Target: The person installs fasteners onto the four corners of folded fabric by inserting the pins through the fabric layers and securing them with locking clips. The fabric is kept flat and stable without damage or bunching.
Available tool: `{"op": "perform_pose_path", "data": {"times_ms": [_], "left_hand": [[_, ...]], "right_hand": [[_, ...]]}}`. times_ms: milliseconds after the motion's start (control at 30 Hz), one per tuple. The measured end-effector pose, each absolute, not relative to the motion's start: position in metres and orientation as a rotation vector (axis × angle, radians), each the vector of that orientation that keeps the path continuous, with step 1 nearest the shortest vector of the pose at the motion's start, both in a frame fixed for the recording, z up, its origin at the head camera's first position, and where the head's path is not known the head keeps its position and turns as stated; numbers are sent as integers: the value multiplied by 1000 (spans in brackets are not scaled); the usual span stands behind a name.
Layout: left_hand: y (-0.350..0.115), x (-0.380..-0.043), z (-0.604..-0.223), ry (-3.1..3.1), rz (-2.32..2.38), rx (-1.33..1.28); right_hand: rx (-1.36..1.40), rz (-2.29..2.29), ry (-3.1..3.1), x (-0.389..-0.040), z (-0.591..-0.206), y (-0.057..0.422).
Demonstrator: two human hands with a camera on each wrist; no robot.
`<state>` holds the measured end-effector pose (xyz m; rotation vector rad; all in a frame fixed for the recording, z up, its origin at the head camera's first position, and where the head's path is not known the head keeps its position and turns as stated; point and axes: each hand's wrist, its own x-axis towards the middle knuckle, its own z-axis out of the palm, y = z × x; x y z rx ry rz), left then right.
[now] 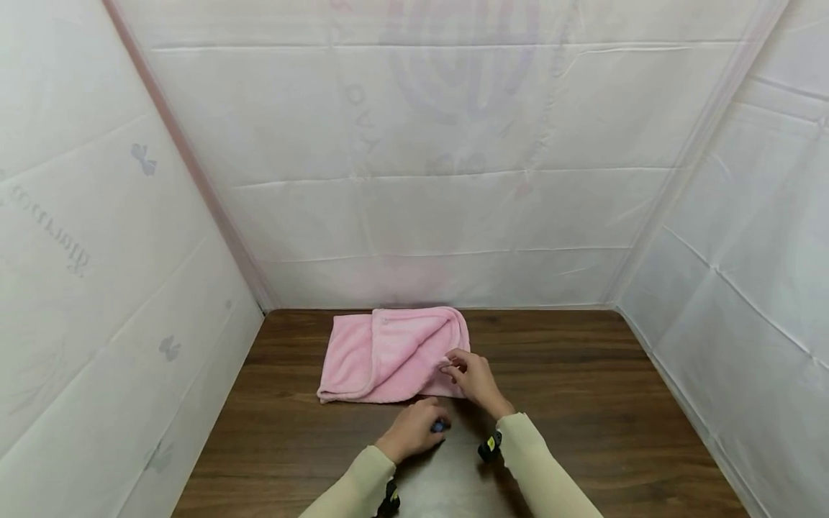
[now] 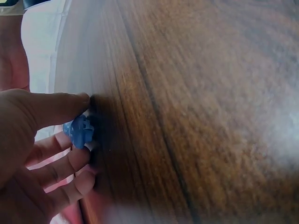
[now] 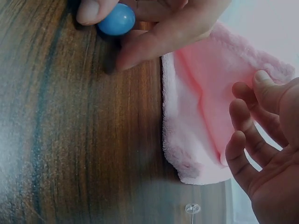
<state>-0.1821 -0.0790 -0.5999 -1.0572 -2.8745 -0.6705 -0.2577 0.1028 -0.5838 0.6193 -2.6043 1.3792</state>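
In the left hand (image 1: pixel 417 429) is a small blue clip-like piece (image 2: pixel 80 130), pinched between thumb and fingers low over the wooden table. Its rounded glossy top (image 3: pixel 117 19) shows in the right wrist view, its pronged underside in the left wrist view. Just beyond lies a folded pink towel (image 1: pixel 401 352) with a thick fluffy border. Over the towel's right part is the right hand (image 1: pixel 476 378), its fingers loosely bent and the thumb close to the index finger. Nothing shows between those fingers in the right wrist view.
A small clear disc on a thin stem (image 3: pixel 192 208) is on the table near the towel, in the right wrist view. White sheeting walls (image 1: pixel 421 216) enclose the dark wooden tabletop (image 1: pixel 570 374) at the back and both sides.
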Motion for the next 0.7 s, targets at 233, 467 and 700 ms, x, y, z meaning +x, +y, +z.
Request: {"op": "perform_pose_path", "data": {"times_ms": [233, 467, 700], "left_hand": [[-79, -182, -601, -2865, -669, -1049], [-80, -181, -599, -2837, -649, -1034], [-86, -184, -598, -2786, -694, -1045]], "right_hand": [[618, 1365, -2617, -258, -585, 103], [608, 1381, -2603, -257, -584, 102], [612, 1401, -2593, -258, -583, 100]]}}
